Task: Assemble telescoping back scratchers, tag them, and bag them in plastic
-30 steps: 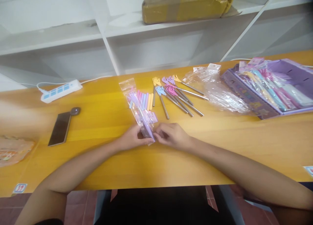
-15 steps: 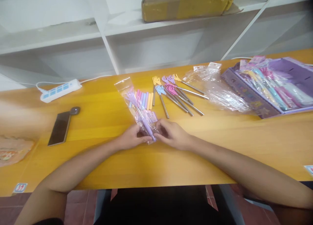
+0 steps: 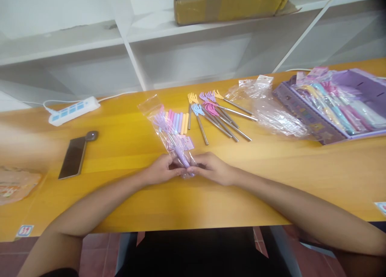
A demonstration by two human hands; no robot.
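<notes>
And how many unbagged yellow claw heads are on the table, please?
2: the left yellow claw head and the right yellow claw head, either side of the unbagged purple claws; others may be hidden.

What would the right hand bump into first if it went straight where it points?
Probably the left hand, just past the clear bag that the right hand holds; depth is unclear.

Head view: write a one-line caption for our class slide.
Left hand and right hand hold a clear bag containing a purple back scratcher, near loose claw-headed metal rods.
</notes>
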